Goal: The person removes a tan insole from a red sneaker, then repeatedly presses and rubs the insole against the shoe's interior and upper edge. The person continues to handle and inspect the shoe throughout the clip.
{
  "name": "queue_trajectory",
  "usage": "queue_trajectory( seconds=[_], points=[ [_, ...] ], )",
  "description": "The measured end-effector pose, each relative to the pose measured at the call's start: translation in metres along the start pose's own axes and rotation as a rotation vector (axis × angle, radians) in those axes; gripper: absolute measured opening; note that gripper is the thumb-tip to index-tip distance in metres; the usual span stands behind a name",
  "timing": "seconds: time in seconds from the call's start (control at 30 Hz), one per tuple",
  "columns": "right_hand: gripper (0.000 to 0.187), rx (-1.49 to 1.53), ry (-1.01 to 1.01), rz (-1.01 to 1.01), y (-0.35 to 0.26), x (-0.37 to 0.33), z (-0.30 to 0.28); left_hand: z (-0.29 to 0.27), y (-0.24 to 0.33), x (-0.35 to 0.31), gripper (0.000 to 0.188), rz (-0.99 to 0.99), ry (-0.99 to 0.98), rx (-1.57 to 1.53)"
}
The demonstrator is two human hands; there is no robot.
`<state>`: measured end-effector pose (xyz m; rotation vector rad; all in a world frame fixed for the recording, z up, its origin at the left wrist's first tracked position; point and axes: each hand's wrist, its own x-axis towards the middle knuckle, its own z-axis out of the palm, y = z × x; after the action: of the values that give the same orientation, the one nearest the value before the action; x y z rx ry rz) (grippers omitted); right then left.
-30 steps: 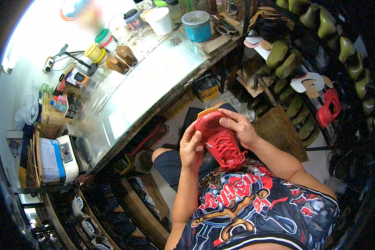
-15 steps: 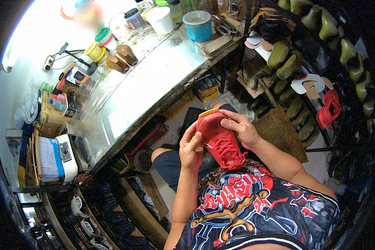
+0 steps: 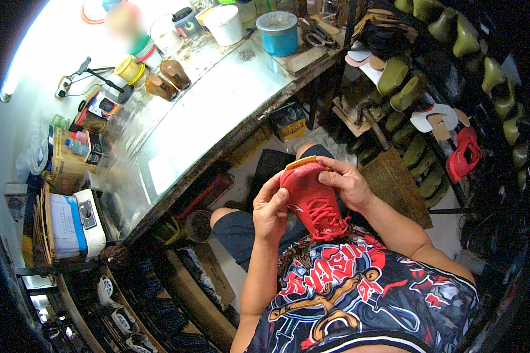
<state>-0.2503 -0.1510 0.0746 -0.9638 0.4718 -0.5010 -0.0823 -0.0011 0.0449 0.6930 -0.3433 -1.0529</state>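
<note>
A red lace-up shoe upper (image 3: 313,197) is held above my lap, toe pointing away from me and laces toward my chest. Along its toe end shows the edge of a tan-yellow piece (image 3: 301,162), perhaps a sole or insole; most of it is hidden behind the red fabric. My left hand (image 3: 271,203) grips the left side of the toe, thumb on top. On the right side, my right hand (image 3: 343,181) pinches the toe edge, its thumb pressed on the upper and its fingers behind. A second red shoe upper (image 3: 464,154) rests by the rack at the right.
The workbench (image 3: 200,106) spans the far left, bearing a blue tub (image 3: 278,36), a white bucket (image 3: 224,26) and two brown shoe lasts (image 3: 175,73). Olive lasts (image 3: 408,91) crowd the right-hand racks. A white device with a dial (image 3: 90,217) stands at the bench's left end.
Both hands keep their hold on the red shoe upper, which has tilted slightly. My right thumb has shifted a little to the right along the toe. The view has turned slightly.
</note>
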Motion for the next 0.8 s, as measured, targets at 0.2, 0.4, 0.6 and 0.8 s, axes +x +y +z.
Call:
queue_trajectory(
  seconds=[0.2, 0.4, 0.6, 0.8],
  points=[
    [0.048, -0.005, 0.003, -0.002, 0.0006, 0.0021, 0.0005, -0.0009, 0.0027, -0.0027, 0.045, -0.017, 0.030, 0.013],
    [0.049, 0.017, 0.000, 0.009, 0.0029, 0.0037, -0.0002, -0.0016, 0.0039, -0.0025, 0.045, -0.010, 0.024, 0.009],
    [0.049, 0.005, -0.001, 0.006, 0.0015, 0.0023, -0.0005, 0.0006, 0.0026, -0.0015, 0.045, 0.007, 0.003, -0.012],
    [0.049, -0.014, 0.008, -0.009, 0.0020, 0.0020, -0.0024, 0.0009, 0.0008, -0.0001, 0.045, 0.009, 0.000, -0.011]
  ],
)
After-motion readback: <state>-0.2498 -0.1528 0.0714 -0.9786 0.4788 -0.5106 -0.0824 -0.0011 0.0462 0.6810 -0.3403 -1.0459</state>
